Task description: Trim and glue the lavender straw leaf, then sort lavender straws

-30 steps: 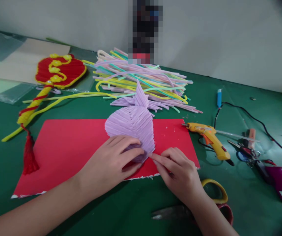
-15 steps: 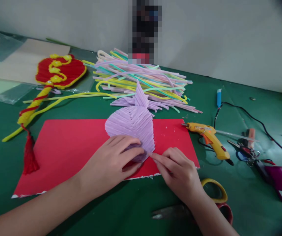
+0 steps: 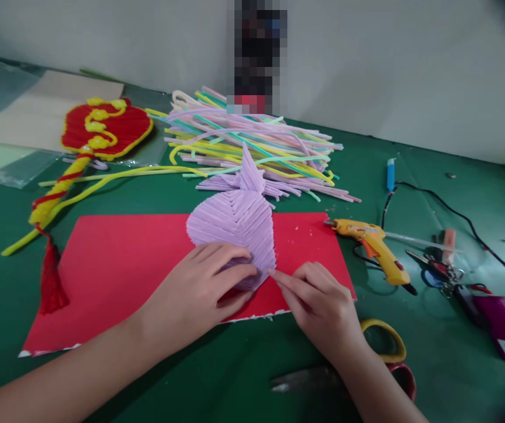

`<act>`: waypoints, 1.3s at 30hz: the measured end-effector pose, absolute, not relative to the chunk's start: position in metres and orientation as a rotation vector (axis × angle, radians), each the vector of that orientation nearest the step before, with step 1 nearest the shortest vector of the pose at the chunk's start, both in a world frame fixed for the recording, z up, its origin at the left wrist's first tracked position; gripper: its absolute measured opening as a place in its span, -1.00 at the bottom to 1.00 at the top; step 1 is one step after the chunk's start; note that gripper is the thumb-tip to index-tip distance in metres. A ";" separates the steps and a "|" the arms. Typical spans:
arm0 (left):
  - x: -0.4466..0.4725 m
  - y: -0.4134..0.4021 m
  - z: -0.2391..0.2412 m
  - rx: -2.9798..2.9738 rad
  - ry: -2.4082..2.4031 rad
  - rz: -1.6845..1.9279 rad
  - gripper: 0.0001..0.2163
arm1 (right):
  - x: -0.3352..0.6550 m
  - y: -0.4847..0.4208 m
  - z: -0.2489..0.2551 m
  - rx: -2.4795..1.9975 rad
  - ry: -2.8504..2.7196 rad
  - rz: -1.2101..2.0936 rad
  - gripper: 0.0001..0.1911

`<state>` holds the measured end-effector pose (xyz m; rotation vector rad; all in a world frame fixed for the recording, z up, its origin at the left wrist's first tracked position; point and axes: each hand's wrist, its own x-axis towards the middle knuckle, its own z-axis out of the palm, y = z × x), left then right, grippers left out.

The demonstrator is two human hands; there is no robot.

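Note:
On a red card [image 3: 115,264] lies a lilac piece made of pipe cleaners laid side by side [image 3: 230,217], rounded and leaf-like, with a narrower pointed part [image 3: 251,173] above it. My left hand [image 3: 204,282] rests across its lower part, fingers a little apart and gently bent, hiding some of it. At the lower right edge, my right hand [image 3: 318,296] is closed in a pinch, thumb and index finger touching the rim of the lilac piece. Whether a loose strand is between those fingertips is too small to tell.
Behind lies a pile of coloured pipe cleaners [image 3: 252,135]. To the left is a red and yellow fan [image 3: 107,126] with a tassel [image 3: 52,282]. On the right are a yellow glue gun [image 3: 369,244], a cord [image 3: 459,214], keys [image 3: 446,282], and scissors [image 3: 384,338] partly under my right forearm.
My right fingertips have shifted very slightly up and right along the edge of the lilac piece. My left hand stays in place on it. The whole view has drifted slightly.

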<state>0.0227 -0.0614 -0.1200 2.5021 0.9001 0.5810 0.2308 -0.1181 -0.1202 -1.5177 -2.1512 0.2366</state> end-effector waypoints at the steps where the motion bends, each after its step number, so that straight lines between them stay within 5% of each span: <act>1: 0.023 -0.061 -0.120 2.502 0.901 0.573 -0.84 | 0.231 -0.118 -0.120 -1.524 -2.148 0.241 -0.69; 39: 0.023 -0.061 -0.119 2.516 0.883 0.597 -0.84 | 0.224 -0.112 -0.113 -1.633 -2.113 0.280 -0.71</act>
